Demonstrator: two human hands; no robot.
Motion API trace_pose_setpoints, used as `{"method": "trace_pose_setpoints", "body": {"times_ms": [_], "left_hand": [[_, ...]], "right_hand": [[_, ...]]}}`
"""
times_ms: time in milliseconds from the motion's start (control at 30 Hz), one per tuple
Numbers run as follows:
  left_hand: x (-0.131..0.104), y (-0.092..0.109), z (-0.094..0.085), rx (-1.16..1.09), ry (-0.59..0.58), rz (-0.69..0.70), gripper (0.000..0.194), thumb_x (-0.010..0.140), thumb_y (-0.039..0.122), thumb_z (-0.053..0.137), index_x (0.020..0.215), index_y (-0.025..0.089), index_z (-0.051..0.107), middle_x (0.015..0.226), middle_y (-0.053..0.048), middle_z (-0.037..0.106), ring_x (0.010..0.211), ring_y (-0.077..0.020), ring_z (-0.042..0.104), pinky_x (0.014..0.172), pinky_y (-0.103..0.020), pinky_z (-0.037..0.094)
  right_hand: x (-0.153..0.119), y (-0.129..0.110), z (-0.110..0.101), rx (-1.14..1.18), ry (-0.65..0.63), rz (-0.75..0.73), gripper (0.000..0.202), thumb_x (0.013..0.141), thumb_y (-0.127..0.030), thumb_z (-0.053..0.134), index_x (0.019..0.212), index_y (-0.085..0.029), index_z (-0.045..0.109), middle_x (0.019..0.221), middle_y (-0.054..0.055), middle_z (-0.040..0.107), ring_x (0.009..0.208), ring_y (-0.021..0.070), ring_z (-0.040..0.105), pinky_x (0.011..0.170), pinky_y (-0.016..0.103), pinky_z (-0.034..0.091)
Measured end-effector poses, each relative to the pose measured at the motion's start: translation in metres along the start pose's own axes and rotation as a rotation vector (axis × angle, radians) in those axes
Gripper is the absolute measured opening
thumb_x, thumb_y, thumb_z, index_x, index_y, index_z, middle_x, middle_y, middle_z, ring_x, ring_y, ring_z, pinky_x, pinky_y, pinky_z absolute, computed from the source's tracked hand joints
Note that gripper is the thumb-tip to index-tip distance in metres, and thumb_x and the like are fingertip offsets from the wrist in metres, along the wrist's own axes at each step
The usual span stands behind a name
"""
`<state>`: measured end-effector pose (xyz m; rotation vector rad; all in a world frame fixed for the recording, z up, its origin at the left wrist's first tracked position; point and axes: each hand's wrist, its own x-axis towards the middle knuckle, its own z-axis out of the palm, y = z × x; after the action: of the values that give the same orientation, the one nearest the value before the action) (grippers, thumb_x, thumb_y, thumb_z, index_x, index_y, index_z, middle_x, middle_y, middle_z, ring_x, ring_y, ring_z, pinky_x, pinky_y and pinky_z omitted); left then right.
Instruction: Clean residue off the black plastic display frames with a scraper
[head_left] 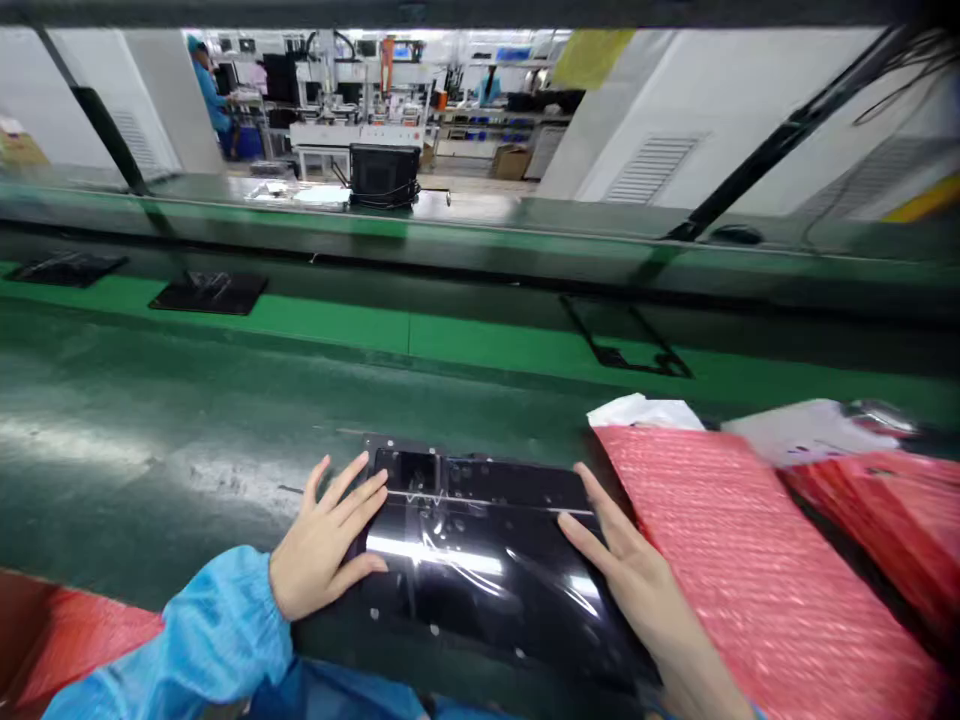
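Black panel [487,612] flat on green bench [150,400], lying between and under the hands. Left hand [326,545] spread wide, fingertips resting on panel's left end; right hand [630,565] also wide, laid along its right end. Red wrap [750,560] just beside right hand, crowding that side. Beyond, on green strip [465,345]: black frame [646,369] right, dark plate [244,297] left

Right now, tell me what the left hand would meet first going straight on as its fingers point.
The left hand would likely meet the black panel first: it already overlaps the panel's left edge, though exact contact is hard to judge from this view.
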<state>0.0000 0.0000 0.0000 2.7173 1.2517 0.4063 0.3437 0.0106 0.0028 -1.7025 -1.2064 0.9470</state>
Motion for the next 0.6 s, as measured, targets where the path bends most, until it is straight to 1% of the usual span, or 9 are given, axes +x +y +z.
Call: {"method": "trace_pose_setpoints", "body": {"times_ms": [67,167,267,367,467,600], "left_hand": [[0.0014,0.0009,0.0018,-0.007,0.010,0.003,0.065,0.095,0.047,0.045,0.149,0.017,0.025,0.153,-0.009,0.033,0.147,-0.0309,0.011,0.116,-0.061,0.007],[0.0031,0.0016,0.0025,-0.019,0.021,0.007,0.067,0.094,0.047,0.047,0.149,0.018,0.024,0.152,-0.010,0.035,0.147,-0.0314,0.012,0.115,-0.062,0.009],[0.0039,0.0017,0.0004,-0.027,0.016,0.009,0.066,0.095,0.046,0.047,0.149,0.018,0.024,0.151,-0.011,0.036,0.146,-0.0316,0.013,0.115,-0.062,0.011],[0.0036,0.0013,-0.0006,-0.020,0.005,0.011,0.064,0.096,0.045,0.045,0.149,0.017,0.024,0.151,-0.012,0.036,0.146,-0.0322,0.014,0.115,-0.063,0.011],[0.0029,0.0008,0.0013,-0.018,-0.005,0.009,0.064,0.096,0.045,0.046,0.149,0.016,0.025,0.151,-0.012,0.036,0.146,-0.0325,0.013,0.115,-0.063,0.010],[0.0025,0.0002,0.0023,-0.011,-0.023,0.004,0.064,0.096,0.045,0.045,0.149,0.016,0.025,0.153,-0.010,0.033,0.147,-0.0321,0.011,0.115,-0.063,0.009]], "right_hand": [[0.0022,0.0013,-0.0020,-0.023,-0.004,-0.018,0.081,0.077,-0.054,0.067,0.147,-0.026,0.037,0.153,0.000,0.032,0.142,0.0273,0.022,0.115,0.040,0.022],[0.0052,0.0046,-0.0029,-0.035,-0.011,-0.022,0.080,0.077,-0.055,0.067,0.147,-0.027,0.038,0.153,-0.001,0.033,0.141,0.0288,0.024,0.115,0.041,0.023],[0.0068,0.0085,-0.0009,-0.024,-0.019,0.002,0.082,0.077,-0.055,0.067,0.147,-0.027,0.037,0.154,-0.001,0.031,0.142,0.0280,0.022,0.115,0.041,0.020],[0.0066,0.0099,0.0019,-0.008,-0.032,0.023,0.083,0.076,-0.056,0.067,0.148,-0.026,0.036,0.154,-0.002,0.030,0.144,0.0258,0.020,0.116,0.039,0.016],[0.0048,0.0078,0.0040,-0.007,-0.035,0.040,0.082,0.077,-0.055,0.066,0.148,-0.027,0.036,0.154,-0.003,0.030,0.144,0.0251,0.020,0.116,0.039,0.015],[0.0015,0.0031,0.0058,-0.004,-0.029,0.067,0.080,0.077,-0.054,0.066,0.147,-0.028,0.037,0.154,-0.004,0.031,0.144,0.0243,0.021,0.117,0.038,0.015]]}}
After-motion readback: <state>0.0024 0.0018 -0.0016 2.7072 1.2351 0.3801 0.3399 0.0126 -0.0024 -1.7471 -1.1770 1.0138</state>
